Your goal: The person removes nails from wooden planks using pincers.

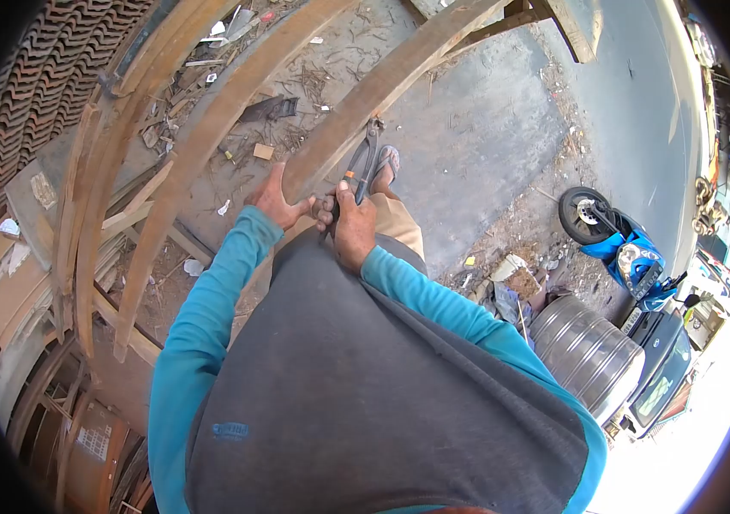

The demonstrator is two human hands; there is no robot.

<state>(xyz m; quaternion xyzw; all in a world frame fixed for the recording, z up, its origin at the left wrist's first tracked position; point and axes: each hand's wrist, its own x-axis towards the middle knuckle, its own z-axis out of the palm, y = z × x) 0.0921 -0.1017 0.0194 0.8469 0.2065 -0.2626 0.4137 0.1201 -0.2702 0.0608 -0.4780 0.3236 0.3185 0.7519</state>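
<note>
A long wooden beam (344,124) runs diagonally in front of me. My left hand (276,202) grips its lower end, with the thumb stretched toward the right. Beside it, my right hand (352,219) is closed round the handles of a pair of pincers (367,158), dark with an orange band. The pincers' head points away from me, up against the beam's right edge. Part of the handles is hidden inside my right hand. My sandalled foot (388,163) shows just right of the tool.
More wooden beams (211,128) stand at the left, near stacked roof tiles (39,77). Scraps and shavings litter the concrete floor (468,128). At the right are a blue motorcycle (631,257), a ribbed metal drum (588,351) and a dark car (663,364).
</note>
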